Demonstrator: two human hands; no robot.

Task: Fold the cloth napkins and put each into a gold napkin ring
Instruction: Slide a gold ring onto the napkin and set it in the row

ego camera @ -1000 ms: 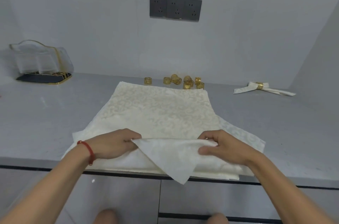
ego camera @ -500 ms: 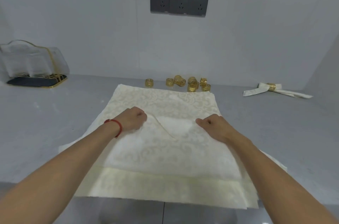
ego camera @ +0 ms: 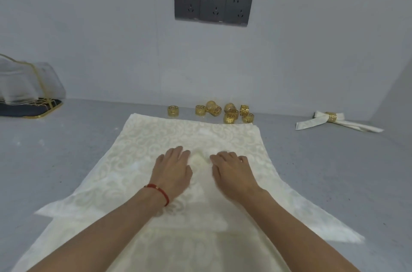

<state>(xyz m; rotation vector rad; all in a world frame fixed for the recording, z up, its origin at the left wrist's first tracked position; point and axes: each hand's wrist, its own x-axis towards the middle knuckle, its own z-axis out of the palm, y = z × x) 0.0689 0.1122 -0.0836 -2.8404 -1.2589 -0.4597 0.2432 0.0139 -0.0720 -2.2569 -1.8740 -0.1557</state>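
The cream napkin (ego camera: pixel 191 138) lay spread on the grey counter (ego camera: pixel 66 149), with the left hand (ego camera: pixel 172 170) and the right hand (ego camera: pixel 231 170) pressing flat on its middle, fingers straight, slightly apart, and the gold rings (ego camera: pixel 223 111) stood just behind its far edge.

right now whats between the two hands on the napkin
In the head view, a small raised bump of cream cloth sits between the left hand and the right hand, part of the top napkin both hands press flat. Nothing else lies there.
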